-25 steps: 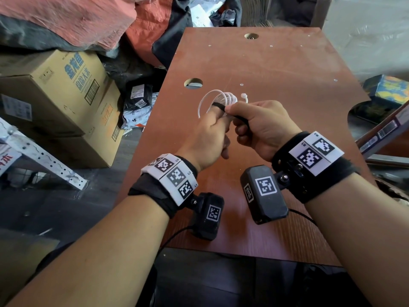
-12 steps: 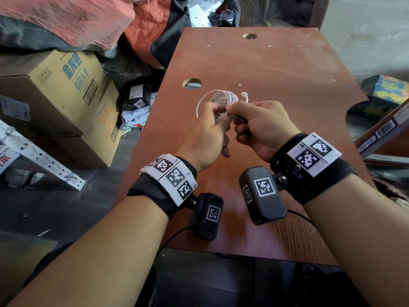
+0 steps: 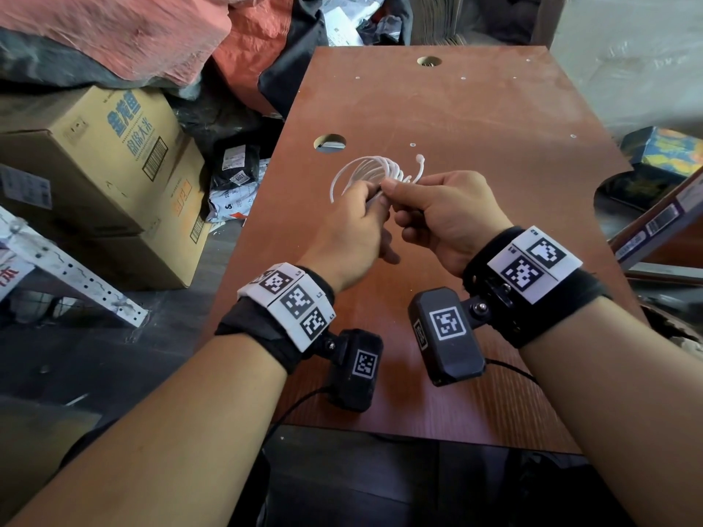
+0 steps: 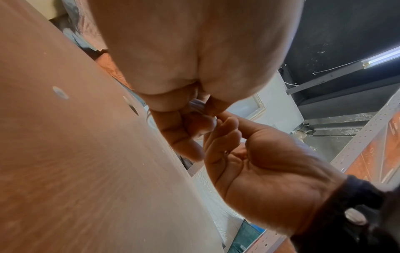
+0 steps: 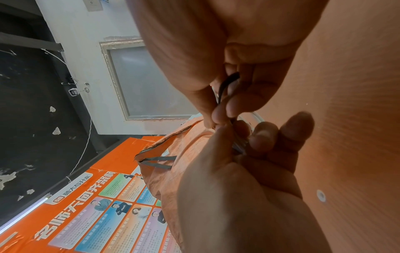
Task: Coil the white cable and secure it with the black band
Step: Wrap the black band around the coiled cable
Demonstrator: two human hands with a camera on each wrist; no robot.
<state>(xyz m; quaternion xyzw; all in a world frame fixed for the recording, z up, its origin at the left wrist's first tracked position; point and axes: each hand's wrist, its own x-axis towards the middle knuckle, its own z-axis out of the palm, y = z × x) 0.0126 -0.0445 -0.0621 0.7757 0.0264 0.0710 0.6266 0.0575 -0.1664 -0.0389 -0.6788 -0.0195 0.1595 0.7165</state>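
The white cable (image 3: pixel 361 168) is wound into a small coil held just above the brown table (image 3: pixel 475 119), with one plug end (image 3: pixel 419 160) sticking up to the right. My left hand (image 3: pixel 371 194) pinches the coil's near side. My right hand (image 3: pixel 393 192) meets it fingertip to fingertip. In the right wrist view the black band (image 5: pixel 225 85) runs as a thin dark strip between my right thumb and fingers, down to the cable (image 5: pixel 257 117). In the head view my fingers hide most of the band. The left wrist view shows only a sliver of cable (image 4: pixel 197 106) between my fingers.
The table has a round hole (image 3: pixel 330 143) just beyond the coil and another (image 3: pixel 429 61) at the far end. Cardboard boxes (image 3: pixel 95 165) and a perforated metal bar (image 3: pixel 68 268) stand on the left. A coloured box (image 3: pixel 662 150) lies on the right.
The black band lay in plain sight across the coil a second ago; now my fingertips have closed together over it. The coil has tipped slightly and its plug end stands higher.
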